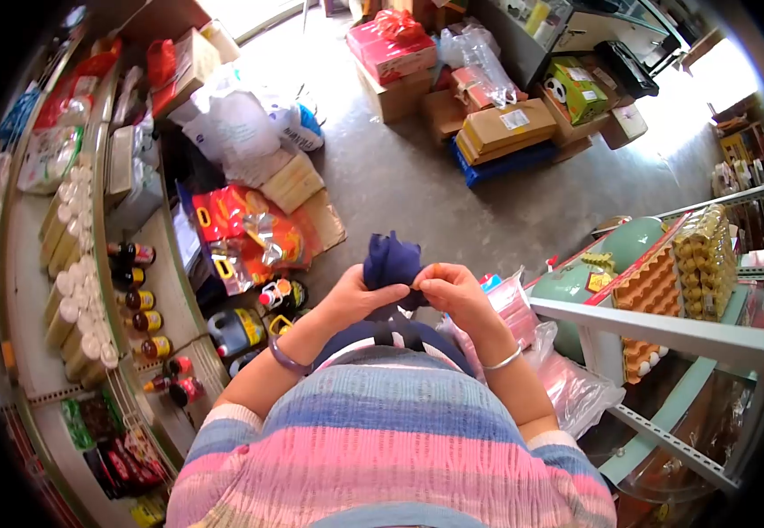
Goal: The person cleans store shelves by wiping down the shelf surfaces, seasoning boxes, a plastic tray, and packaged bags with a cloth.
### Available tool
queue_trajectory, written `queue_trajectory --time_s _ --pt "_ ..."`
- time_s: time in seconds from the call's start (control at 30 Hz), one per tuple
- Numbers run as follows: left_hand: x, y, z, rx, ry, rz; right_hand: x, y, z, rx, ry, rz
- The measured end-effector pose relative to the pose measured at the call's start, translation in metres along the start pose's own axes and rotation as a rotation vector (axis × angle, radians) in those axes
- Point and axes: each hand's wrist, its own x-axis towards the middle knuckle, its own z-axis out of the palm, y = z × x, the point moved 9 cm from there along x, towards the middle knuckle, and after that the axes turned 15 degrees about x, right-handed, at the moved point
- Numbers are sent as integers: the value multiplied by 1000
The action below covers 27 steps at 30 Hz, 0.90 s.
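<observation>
A bunched dark blue cloth (391, 260) is held up in front of my waist. My left hand (360, 294) wraps around its left side, the thumb lying across the front. At the cloth's right edge, my right hand (454, 289) is closed in a pinch, thumb against fingertips. Its grip appears to be on the cloth's edge, though the exact spot is hard to make out. A small orange spot shows by the right fingers. The cloth's folds hide its full shape.
Shelves (47, 352) with bottles and white-topped rolls line the left. Red packages (250, 224) and white bags (237, 123) lie on the floor ahead. Cardboard boxes (505, 128) stand farther off. At right are a metal rack (664, 321), egg trays (650, 290) and plastic bags (567, 378).
</observation>
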Motion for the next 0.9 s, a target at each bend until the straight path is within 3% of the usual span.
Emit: queue_trajectory --time_s 0.07,0.3,0.4,0.63,0.9 --pt "36 3 5 20 -85 -63 9 -22 -21 -44 74 -59" --pt "166 51 7 81 -297 63 52 -124 -58 -168 232 -295" --pt "230 66 -6 187 -332 122 88 -162 -76 -100 235 -236" --pt "339 131 -5 220 -572 -73 142 -252 -105 -51 197 -196" --pt "451 145 86 83 -820 -282 129 -332 -202 73 364 -438"
